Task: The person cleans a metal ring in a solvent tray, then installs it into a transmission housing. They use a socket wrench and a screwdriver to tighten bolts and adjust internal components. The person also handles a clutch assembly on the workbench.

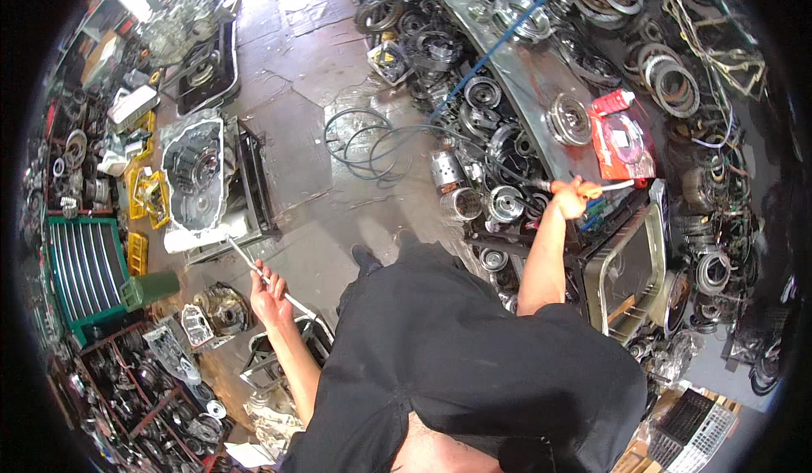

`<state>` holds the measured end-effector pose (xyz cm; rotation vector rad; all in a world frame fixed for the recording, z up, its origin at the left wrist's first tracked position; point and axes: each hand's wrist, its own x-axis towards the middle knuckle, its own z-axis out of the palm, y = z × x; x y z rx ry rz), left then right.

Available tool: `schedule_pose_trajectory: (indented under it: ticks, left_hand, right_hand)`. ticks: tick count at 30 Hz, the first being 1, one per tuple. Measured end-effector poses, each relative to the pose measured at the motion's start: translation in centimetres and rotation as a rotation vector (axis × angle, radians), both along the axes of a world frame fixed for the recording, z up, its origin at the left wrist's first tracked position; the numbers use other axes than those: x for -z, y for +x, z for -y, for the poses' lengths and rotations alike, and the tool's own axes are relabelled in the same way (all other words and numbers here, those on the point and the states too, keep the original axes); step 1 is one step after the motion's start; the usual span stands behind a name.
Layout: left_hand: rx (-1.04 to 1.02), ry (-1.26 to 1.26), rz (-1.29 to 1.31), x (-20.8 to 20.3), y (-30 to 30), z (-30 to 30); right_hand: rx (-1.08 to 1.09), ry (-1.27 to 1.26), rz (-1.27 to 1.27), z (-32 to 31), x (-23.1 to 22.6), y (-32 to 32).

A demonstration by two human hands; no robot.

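Note:
In my right hand, fingers closed, is an orange air blow gun with a pale straight tube ending in a red tip. A dark hose meets it at the left. The tube lies over the edge of the bench, close to a red package. My left hand is closed around a long thin light-coloured rod. One end of that rod points up to the stand that bears a grey metal gearbox housing, its open cavity facing up. What the rod's lower end is cannot be made out.
The hose lies coiled on the floor. A blue line slants across the right bench, where a red bottle and a round metal drum sit. Gear parts crowd below it. At left stands a green tool chest.

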<state>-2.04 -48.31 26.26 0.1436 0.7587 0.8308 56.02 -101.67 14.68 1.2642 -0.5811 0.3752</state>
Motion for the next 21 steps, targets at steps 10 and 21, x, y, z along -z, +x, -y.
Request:
schedule_pose_trajectory:
  ticks: [10, 21]
  left_hand:
    - [-0.136, -0.105, -0.221, -0.2, 1.6, -4.3]
    - [-0.263, -0.173, -0.045, 1.6, 12.5, -19.1]
  right_hand:
    - [0.06, 2.614, 0.318, -6.8, 3.6, -7.5]
    - [-0.446, 2.263, -2.429, -63.1, -13.1, -20.7]
